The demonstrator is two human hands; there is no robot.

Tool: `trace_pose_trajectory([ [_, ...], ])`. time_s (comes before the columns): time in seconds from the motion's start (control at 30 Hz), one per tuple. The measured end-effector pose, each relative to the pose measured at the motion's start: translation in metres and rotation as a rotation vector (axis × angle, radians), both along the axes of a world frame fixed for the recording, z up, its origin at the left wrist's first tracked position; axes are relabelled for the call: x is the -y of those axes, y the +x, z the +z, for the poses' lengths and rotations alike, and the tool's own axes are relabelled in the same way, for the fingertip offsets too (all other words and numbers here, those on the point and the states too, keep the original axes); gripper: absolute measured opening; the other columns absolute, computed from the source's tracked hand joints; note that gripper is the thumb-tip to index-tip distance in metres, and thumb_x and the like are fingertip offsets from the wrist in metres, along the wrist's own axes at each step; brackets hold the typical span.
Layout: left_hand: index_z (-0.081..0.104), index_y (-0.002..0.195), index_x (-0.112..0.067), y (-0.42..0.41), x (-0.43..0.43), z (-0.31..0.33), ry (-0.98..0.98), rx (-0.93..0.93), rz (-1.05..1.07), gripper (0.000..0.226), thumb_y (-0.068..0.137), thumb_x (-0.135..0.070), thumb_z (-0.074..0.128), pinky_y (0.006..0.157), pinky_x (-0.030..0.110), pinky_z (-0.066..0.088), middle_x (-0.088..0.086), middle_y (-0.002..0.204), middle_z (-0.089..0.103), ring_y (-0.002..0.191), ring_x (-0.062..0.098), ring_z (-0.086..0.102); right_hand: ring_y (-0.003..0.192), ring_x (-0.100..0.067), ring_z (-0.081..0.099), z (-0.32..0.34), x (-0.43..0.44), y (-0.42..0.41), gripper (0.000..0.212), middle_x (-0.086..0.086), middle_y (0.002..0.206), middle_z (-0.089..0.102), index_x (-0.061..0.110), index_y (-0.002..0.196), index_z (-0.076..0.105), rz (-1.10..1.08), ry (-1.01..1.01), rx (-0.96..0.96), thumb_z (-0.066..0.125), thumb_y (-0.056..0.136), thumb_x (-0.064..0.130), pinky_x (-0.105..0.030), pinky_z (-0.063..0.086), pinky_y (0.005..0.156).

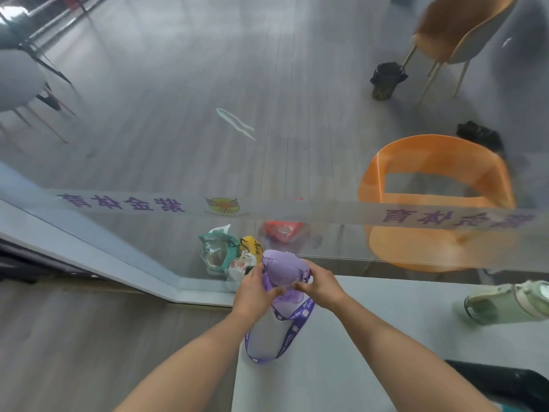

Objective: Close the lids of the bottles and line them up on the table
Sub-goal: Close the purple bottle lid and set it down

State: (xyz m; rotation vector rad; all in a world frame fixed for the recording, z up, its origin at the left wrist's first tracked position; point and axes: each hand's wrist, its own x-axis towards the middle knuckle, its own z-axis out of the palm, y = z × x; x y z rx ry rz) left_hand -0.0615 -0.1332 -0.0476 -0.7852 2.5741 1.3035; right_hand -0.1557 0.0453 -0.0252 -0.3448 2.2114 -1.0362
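A purple bottle (269, 331) with a purple lid (282, 267) and a printed purple strap stands at the near left corner of the white table (371, 337). My left hand (255, 288) grips the bottle's neck from the left. On the lid's right side rests my right hand (319, 285), fingers pinching it. Whether the lid is fully down I cannot tell. A pale green bottle (511, 301) lies on its side at the table's right edge, well apart from both hands.
A glass wall with a frosted strip and purple lettering (297, 208) runs just behind the table. Bags (225, 254) sit on the floor beyond it. An orange chair (430, 203) stands behind the glass. A black object (505, 385) lies at the table's near right.
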Motion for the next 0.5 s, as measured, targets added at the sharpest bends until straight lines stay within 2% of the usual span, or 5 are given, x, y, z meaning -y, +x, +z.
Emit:
trace_pose_trajectory([
  [0.1,0.044,0.133,-0.037,0.002,-0.003,0.001,0.017,0.015,0.020,0.089,0.058,-0.074,0.074,0.092,0.037,0.051,-0.014,0.122,0.058,0.111,0.010,0.055,0.102,-0.019,0.065,-0.001,-0.003,-0.001,0.060,0.004,0.115,0.071,0.034,0.134,0.057,0.019,-0.015,0.000,0.082,0.080,0.025,-0.028,0.053,0.085],
  [0.27,0.048,0.132,-0.025,-0.003,-0.005,0.010,0.022,0.051,-0.034,0.069,0.073,-0.041,0.082,0.087,0.027,0.049,-0.010,0.118,0.060,0.105,0.011,0.058,0.100,-0.020,0.066,-0.006,-0.006,0.002,0.060,0.003,0.115,0.072,0.034,0.134,0.055,0.047,0.018,-0.029,0.081,0.081,0.034,-0.033,0.055,0.086],
  [0.4,0.051,0.130,-0.024,-0.007,-0.001,0.016,-0.018,0.077,-0.082,0.071,0.070,-0.042,0.083,0.091,0.032,0.049,-0.004,0.119,0.061,0.106,0.015,0.058,0.106,-0.021,0.066,-0.002,-0.009,0.006,0.064,0.003,0.120,0.071,0.037,0.137,0.051,0.043,0.031,-0.042,0.080,0.080,0.037,-0.038,0.054,0.093],
  [0.5,0.046,0.136,-0.023,-0.003,-0.003,0.020,-0.064,0.097,-0.088,0.080,0.069,-0.045,0.084,0.094,0.037,0.049,0.000,0.122,0.062,0.111,0.021,0.057,0.116,-0.023,0.061,0.005,-0.016,0.014,0.065,0.002,0.128,0.067,0.035,0.140,0.049,0.009,0.049,-0.055,0.079,0.082,0.038,-0.036,0.050,0.097],
])
